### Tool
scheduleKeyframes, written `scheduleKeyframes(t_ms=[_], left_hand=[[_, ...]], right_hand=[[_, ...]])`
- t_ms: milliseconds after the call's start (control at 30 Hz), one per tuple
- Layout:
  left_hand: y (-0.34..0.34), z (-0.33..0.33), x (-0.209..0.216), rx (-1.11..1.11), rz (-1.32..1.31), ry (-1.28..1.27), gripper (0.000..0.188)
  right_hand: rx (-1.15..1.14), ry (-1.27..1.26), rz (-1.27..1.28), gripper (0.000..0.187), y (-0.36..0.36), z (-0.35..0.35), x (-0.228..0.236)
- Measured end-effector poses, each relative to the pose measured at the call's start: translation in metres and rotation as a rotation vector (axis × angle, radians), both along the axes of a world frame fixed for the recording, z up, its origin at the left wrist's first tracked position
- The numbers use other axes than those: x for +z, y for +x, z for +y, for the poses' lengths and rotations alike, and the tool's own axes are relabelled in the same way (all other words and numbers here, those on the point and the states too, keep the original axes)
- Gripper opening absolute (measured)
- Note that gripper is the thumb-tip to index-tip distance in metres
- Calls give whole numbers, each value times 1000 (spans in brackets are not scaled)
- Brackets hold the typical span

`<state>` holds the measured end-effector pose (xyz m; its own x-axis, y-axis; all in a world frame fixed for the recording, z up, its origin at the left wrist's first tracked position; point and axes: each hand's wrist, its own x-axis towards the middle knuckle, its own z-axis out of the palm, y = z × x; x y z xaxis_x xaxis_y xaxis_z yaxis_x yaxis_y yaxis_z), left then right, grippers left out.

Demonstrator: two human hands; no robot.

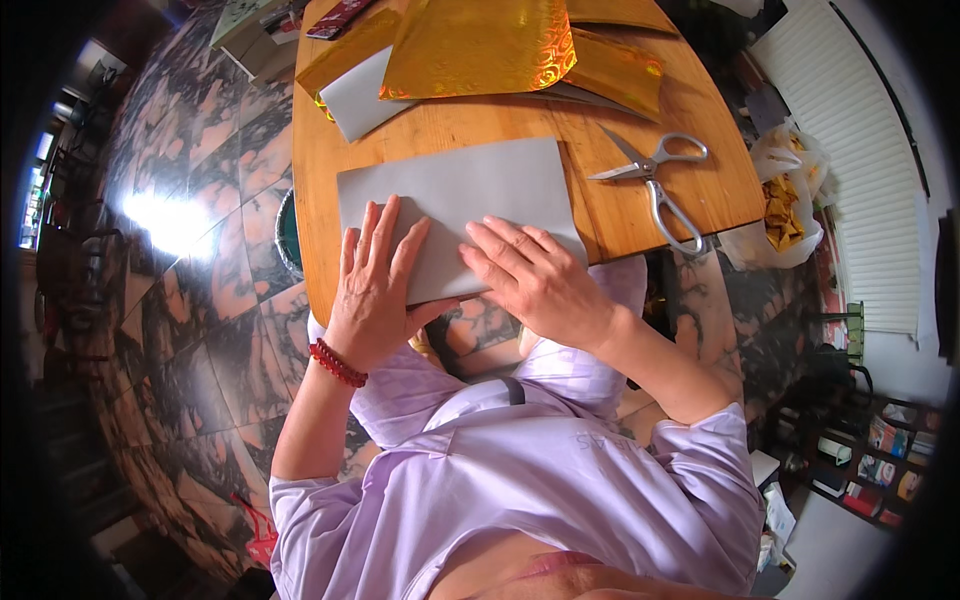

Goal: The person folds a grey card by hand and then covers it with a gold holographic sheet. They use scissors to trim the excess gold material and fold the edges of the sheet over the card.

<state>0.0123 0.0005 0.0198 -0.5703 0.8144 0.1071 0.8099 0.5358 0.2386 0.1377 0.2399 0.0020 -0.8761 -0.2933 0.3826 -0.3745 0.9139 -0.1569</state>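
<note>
Grey sheet (470,185) left of the scissors (646,169), beneath downturned palms: left hand (375,275), fingers parted and pointing away; right hand (527,272), forearm slanting inward, fingers closer together; neither hand clenched, both unfolded over the sheet

faint lettering (612,446) stands on the front of the lavender shirt (545,490), too unclear to read fully.

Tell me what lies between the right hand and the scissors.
In the head view, the right-hand part of the grey sheet, then a strip of the wooden table, lies between the right hand and the scissors.
</note>
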Motion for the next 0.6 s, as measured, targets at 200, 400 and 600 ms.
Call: scheduleKeyframes(t_ms=[200, 400, 600], left_hand=[[-15, 4, -4, 28, 3, 26, 100], [-17, -1, -17, 55, 12, 83, 91], [-14, -1, -29, 154, 16, 127, 77]], right_hand=[[4, -71, -19, 57, -22, 7, -9], [31, -36, -54, 61, -23, 7, -4], [14, -42, -118, 66, -22, 5, 0]])
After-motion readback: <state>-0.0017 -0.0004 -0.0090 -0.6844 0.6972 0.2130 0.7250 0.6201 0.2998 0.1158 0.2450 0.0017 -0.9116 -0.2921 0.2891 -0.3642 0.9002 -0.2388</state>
